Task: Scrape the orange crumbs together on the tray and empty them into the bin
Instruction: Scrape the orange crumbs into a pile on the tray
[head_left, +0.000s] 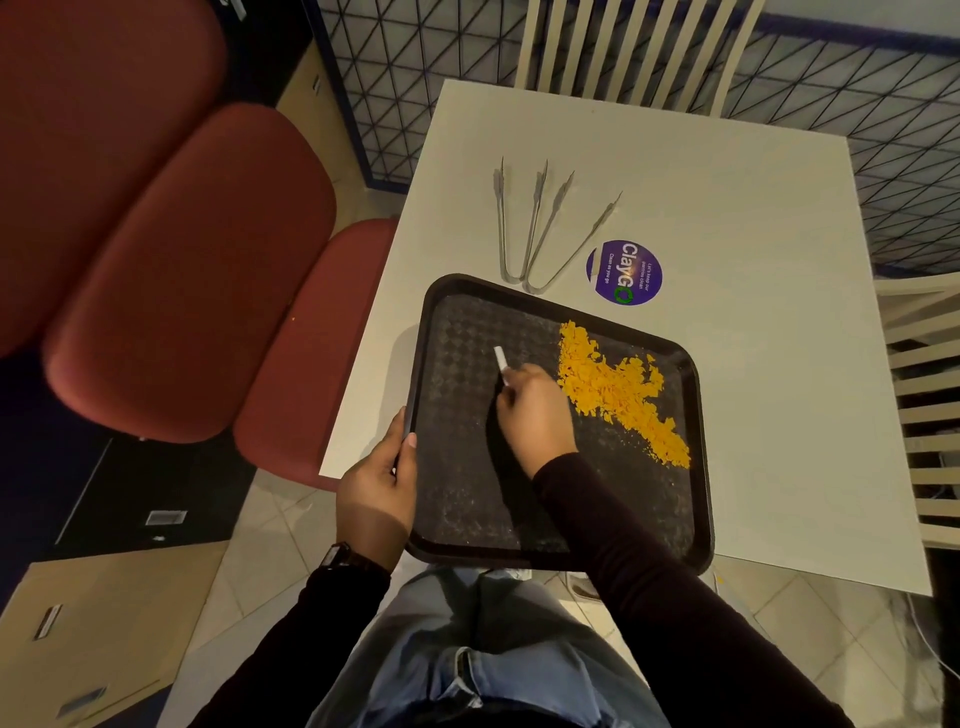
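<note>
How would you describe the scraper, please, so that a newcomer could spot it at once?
Start at the white table, then the black tray at its near edge. The scraper is the small white strip poking up from the right hand mid-tray, left of the orange crumbs; nothing else on the tray is white.

Dark sleeves (649, 597), jeans (467, 649), perhaps wristwatch (337, 557).

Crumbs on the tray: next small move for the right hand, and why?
Probably sweep the white scraper rightward into the near edge of the orange crumbs. The right hand holds it over bare tray, left of the pile, which still sprawls in a long diagonal band. The left hand grips the tray's left rim, steadying it.
</note>
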